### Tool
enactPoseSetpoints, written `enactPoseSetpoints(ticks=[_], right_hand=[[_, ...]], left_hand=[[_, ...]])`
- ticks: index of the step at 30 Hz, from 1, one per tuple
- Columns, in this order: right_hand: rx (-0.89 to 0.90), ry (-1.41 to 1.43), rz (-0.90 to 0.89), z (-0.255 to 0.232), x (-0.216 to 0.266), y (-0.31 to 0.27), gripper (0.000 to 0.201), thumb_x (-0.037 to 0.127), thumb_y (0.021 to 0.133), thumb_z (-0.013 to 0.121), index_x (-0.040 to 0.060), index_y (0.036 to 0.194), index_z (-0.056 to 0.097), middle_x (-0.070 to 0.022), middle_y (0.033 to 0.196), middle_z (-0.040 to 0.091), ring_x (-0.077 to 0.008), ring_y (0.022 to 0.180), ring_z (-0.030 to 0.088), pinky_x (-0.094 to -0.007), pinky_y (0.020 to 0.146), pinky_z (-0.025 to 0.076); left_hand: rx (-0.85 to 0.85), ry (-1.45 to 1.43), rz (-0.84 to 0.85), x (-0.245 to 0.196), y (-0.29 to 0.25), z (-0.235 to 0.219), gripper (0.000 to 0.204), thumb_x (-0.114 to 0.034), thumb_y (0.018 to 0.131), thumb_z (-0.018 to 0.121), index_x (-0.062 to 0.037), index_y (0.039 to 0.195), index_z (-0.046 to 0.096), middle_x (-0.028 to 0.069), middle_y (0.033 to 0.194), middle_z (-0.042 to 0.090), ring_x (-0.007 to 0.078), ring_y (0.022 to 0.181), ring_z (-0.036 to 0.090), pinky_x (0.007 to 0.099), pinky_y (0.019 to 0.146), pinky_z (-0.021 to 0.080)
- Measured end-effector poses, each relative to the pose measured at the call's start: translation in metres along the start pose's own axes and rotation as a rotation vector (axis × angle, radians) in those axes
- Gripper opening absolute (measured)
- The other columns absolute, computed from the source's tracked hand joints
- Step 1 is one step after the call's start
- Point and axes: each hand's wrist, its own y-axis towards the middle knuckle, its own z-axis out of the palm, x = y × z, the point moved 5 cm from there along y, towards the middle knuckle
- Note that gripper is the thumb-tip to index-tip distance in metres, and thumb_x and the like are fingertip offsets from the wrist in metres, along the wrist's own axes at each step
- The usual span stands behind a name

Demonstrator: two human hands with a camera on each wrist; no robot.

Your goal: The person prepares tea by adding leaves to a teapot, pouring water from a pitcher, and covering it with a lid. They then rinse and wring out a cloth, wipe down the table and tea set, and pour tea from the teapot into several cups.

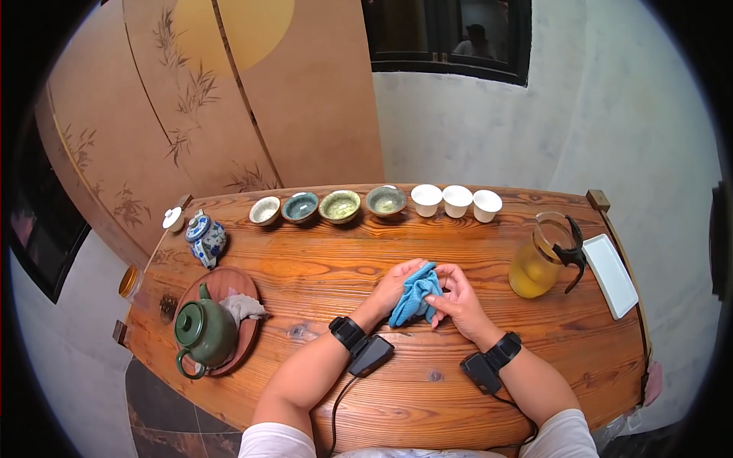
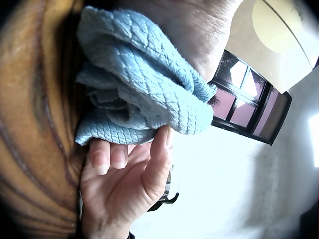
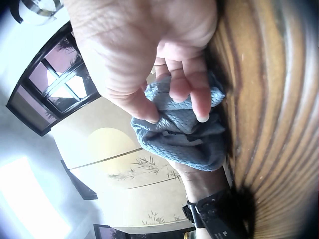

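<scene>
A blue textured cloth [image 1: 417, 295] is bunched up between both hands, over the middle of the wooden table. My left hand [image 1: 397, 284] holds it from the left, and the folds cover most of its fingers. From the other side my right hand [image 1: 458, 299] pinches the cloth, its thumb on top and fingers curled beneath. In the right wrist view the crumpled cloth [image 3: 182, 134] hangs close over the table, with the right thumb [image 3: 142, 107] pressed on a fold. The left wrist view shows a thick rolled fold of cloth [image 2: 144, 69]. Whatever the folds may enclose is hidden.
Several bowls [image 1: 340, 206] and three white cups [image 1: 456, 200] line the far edge. A glass pitcher [image 1: 534, 267] of yellow liquid and a white tray [image 1: 611, 275] stand right. Left are a green teapot [image 1: 205, 336] on a round tray [image 1: 248, 336] and a blue-and-white teapot [image 1: 206, 238].
</scene>
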Motion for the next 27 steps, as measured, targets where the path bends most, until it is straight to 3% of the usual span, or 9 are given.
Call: enactPoseSetpoints(ticks=[15,27], right_hand=[[-0.023,0.031,0.001,-0.004,-0.005,0.001,0.044,0.003,0.078,0.06,0.005,0.112,0.033,-0.0091,0.09,0.048,-0.011,0.063,0.055,-0.0214,0.045,0.05],[-0.029,0.017,0.01,-0.003,-0.004,0.001,0.045,0.001,0.077,0.06,0.0044,0.112,0.033,-0.0097,0.09,0.049,-0.0106,0.06,0.056,-0.0215,0.045,0.05]], left_hand=[[0.025,0.031,0.007,-0.007,-0.002,0.012,0.021,-0.026,0.091,0.045,-0.0081,0.084,0.053,-0.0031,0.074,0.054,0.004,0.067,0.051,0.0189,0.061,0.044],[0.056,0.013,0.001,0.002,0.003,0.003,0.022,-0.026,0.091,0.044,-0.0065,0.088,0.053,-0.0009,0.08,0.057,0.0063,0.073,0.055,0.021,0.066,0.047]])
